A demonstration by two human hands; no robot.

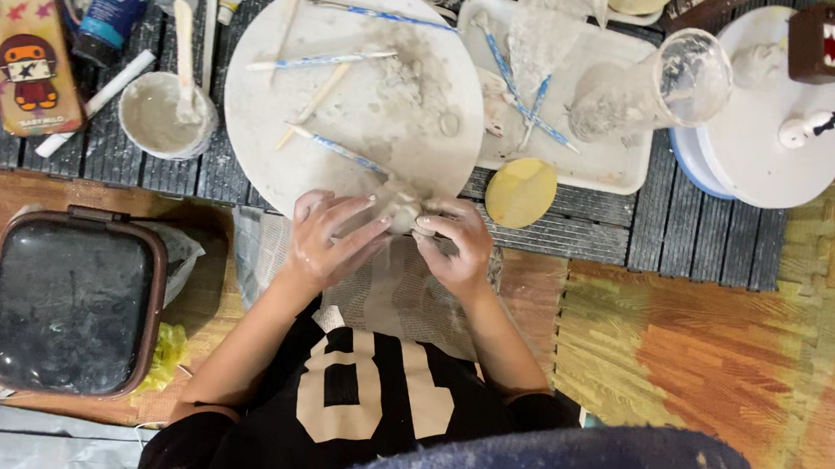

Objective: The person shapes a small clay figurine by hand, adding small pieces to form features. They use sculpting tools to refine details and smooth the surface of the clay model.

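Dark slatted boards [574, 231] lie on a wooden floor [723, 354] and carry the work; we call them the tabletop. At its near edge, both our hands meet over a small lump of grey clay [402, 212]. Our left hand [331, 238] has its fingers [364, 233] loosely curled and partly spread, the tips touching the lump. Our right hand [451, 239] pinches the lump from the other side, fingers bent close together. The lump sits just at the near rim of a round white board [270, 107] dusted with clay, which carries several modelling sticks [320, 60]. A yellow sponge [520, 192] rests just beside the right hand.
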